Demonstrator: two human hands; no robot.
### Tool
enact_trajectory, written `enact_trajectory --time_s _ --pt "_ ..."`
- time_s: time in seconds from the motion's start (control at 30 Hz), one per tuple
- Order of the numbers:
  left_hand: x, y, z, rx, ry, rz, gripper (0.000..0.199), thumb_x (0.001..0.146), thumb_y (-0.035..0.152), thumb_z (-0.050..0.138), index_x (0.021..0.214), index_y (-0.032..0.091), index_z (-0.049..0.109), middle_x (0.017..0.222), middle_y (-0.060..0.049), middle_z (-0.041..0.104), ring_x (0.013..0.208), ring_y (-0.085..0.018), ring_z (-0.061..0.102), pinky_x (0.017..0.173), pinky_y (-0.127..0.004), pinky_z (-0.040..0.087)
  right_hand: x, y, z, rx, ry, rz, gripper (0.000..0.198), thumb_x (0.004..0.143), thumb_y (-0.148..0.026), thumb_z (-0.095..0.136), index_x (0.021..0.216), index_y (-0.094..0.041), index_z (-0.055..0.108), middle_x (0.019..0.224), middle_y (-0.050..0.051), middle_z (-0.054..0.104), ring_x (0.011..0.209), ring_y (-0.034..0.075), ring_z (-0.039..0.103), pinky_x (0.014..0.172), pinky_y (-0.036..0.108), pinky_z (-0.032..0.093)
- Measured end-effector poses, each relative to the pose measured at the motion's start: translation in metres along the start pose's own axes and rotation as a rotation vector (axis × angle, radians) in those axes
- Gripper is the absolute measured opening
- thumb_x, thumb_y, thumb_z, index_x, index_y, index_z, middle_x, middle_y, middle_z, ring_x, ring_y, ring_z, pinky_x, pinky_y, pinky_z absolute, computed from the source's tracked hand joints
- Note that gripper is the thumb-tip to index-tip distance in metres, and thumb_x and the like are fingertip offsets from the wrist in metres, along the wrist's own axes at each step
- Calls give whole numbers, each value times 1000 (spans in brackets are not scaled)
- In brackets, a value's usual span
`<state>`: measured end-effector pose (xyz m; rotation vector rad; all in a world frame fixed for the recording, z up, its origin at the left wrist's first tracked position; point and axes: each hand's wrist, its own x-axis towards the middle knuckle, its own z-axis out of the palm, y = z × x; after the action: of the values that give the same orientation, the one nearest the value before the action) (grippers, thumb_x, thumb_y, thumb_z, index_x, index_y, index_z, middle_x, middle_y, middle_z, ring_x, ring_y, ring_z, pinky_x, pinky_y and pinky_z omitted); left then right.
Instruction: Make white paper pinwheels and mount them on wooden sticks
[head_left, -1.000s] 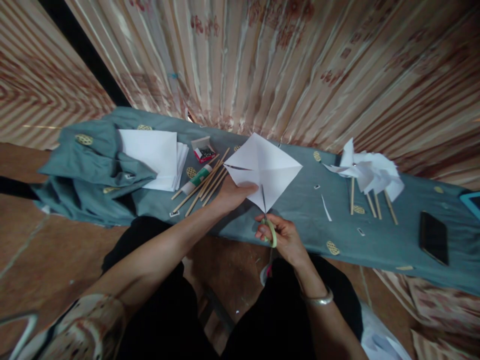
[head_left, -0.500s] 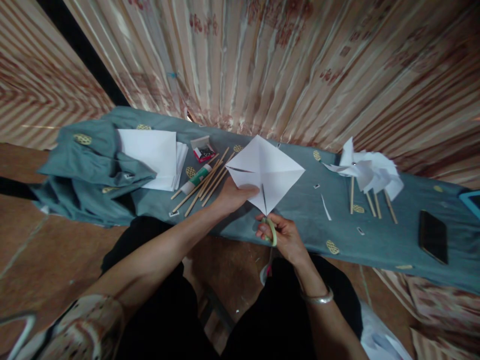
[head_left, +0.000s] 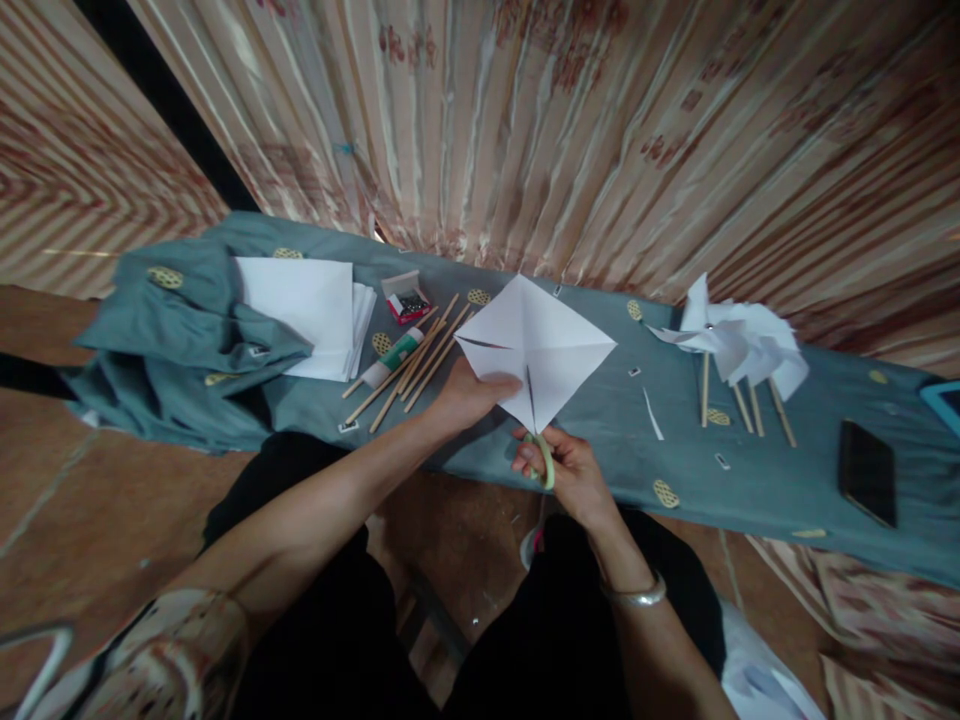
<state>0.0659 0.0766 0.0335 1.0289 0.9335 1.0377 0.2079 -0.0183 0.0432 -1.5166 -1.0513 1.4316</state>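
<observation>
Green scissors (head_left: pixel 549 466) meet one sheet (head_left: pixel 551 325) left of perhaps four pinwheels (head_left: pixel 724 350).

Your left hand (head_left: pixel 469 393) holds a white paper square (head_left: pixel 556 325) by its lower left side. Your right hand (head_left: pixel 576 468) has green scissors (head_left: pixel 549 468) at the bottom corner. Sticks (head_left: pixel 409 377), a little red box (head_left: pixel 407 305) and a paper pile (head_left: pixel 307 305) lie to the left. Paper pinwheels (head_left: pixel 726 347) and a black phone (head_left: pixel 867 473) lie to the right.

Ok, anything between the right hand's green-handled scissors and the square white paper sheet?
Nothing visible: the scissors held in the right hand meet the sheet at its near corner. The left hand has its thumb beside the dark blade or slit, not across it.
</observation>
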Motion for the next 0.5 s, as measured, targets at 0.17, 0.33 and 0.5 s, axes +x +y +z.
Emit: enact_trajectory --time_s 0.17,0.33,0.5 --pt "-2 -2 0 7 -34 -7 27 56 25 76 77 12 67 74 -5 68 69 -18 61 68 -31 50 0 2 -2 -25 -8 -6 55 59 -68 78 80 -18 71 58 0 66 52 12 56 51 25 46" --pt "-2 -3 0 10 -33 10 29 56 26 77 79 12 67 76 -5 69 69 -18 61 69 -31 50 1 4 -2 -30 -1 2 56 58 -69 77 80 -18 70 56 0 64 51 12 55 50 24 45" --pt "-2 -2 1 18 -9 10 29 56 23 76 81 13 68 80 -6 71 73 -19 63 71 -32 52 1 3 -2 -32 -12 -9 55 58 -69 78 77 -19 70 55 0 64 50 12 55 49 25 46"
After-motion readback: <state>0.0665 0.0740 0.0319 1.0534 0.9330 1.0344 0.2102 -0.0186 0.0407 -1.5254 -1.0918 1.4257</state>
